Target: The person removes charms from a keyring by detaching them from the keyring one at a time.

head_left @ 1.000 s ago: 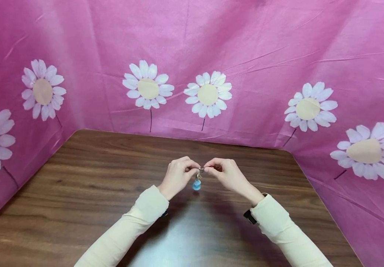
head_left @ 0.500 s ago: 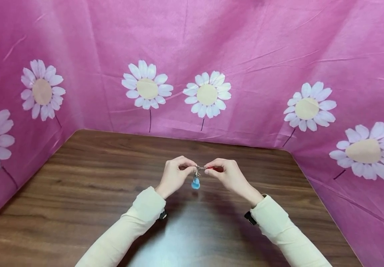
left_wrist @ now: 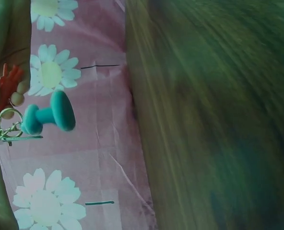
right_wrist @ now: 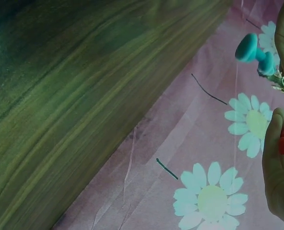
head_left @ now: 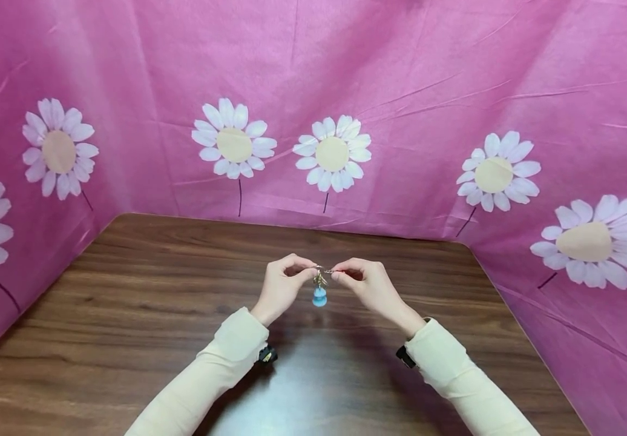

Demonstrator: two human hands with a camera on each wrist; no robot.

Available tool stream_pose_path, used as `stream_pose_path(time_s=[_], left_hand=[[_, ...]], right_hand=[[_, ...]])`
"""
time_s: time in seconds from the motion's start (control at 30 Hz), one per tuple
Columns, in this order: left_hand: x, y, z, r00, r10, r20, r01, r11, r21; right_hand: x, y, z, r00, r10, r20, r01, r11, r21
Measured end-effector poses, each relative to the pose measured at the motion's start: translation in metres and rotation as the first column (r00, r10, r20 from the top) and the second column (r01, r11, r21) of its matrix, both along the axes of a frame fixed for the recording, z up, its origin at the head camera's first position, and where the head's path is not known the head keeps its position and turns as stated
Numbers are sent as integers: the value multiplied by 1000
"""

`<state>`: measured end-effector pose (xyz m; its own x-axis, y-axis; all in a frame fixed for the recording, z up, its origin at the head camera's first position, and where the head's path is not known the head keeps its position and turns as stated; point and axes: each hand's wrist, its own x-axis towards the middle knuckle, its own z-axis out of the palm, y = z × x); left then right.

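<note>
I have the blue charm [head_left: 319,297] hanging clear of the desk [head_left: 128,290], its wider end down, and I take every place from it. Just above the charm are the metal fittings [head_left: 320,280], which include a ring and a chain. Up and to the left of the charm, the left hand [head_left: 283,281] pinches the fittings between thumb and forefinger; exactly which part it grips is too small for me to tell. Up and to the charm's right, the right hand [head_left: 370,283] mirrors it, thumb and fingers pinching a red piece [left_wrist: 8,88] that I see best from the left wrist. Both wrists sit lower and farther out from the charm than the fingertips, so the forearms, in cream sleeves [head_left: 237,336], slant inward towards it. A black band [head_left: 405,357] shows at the right cuff, below the charm and right of it. Beyond the charm, I see pink cloth [head_left: 400,48] printed with daisies [head_left: 331,154].
</note>
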<state>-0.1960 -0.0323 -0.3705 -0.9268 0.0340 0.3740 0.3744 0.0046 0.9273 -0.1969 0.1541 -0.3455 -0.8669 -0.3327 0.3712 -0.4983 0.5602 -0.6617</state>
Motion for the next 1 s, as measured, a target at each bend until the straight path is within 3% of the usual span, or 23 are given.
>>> stream_pose_path(time_s=[0.13, 0.3, 0.53, 0.67, 0.9, 1.0], left_hand=[[3, 0, 2, 998, -51, 39, 51, 999, -6], [-1, 2, -11, 990, -103, 97, 105, 994, -11], [13, 1, 12, 982, -171, 80, 175, 984, -47], [12, 2, 13, 981, -175, 78, 182, 979, -96], [-2, 5, -10, 980, -177, 86, 190, 966, -177], [-5, 5, -9, 986, -163, 40, 168, 957, -237]], right_hand=[[0, 0, 1, 1000, -12, 25, 13, 1000, -25], [2, -1, 1, 996, -6, 92, 14, 997, -77], [3, -3, 1, 977, 44, 207, -6, 984, -177], [3, -3, 2, 975, 41, 218, -1, 984, -179], [4, -5, 3, 974, 63, 219, -30, 988, -153], [3, -6, 2, 977, 67, 204, -37, 988, -147]])
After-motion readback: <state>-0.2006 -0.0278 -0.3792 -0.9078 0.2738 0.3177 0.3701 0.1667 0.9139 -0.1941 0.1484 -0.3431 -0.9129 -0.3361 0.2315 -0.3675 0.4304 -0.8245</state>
